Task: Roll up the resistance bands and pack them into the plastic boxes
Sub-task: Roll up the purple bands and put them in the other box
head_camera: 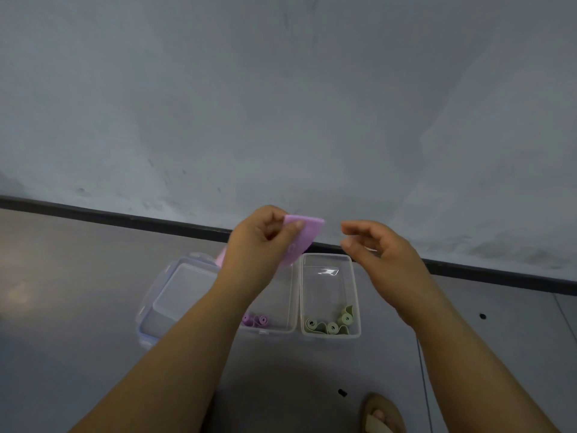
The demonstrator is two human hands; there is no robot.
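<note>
My left hand [260,242] pinches a flat purple resistance band [304,234] by its upper edge and holds it in the air above the boxes. My right hand [379,254] hovers just to the right of the band, fingers curled apart, holding nothing. Below stand two clear plastic boxes side by side on the floor. The left box [288,292] holds rolled purple bands [256,320] at its near end, partly hidden by my left forearm. The right box [354,295] holds rolled green bands [331,323] at its near end.
A clear lid [175,295] with clips lies on the floor left of the boxes. A grey wall with a black skirting strip [125,217] runs behind them. A sandalled foot [382,414] shows at the bottom right on the grey floor.
</note>
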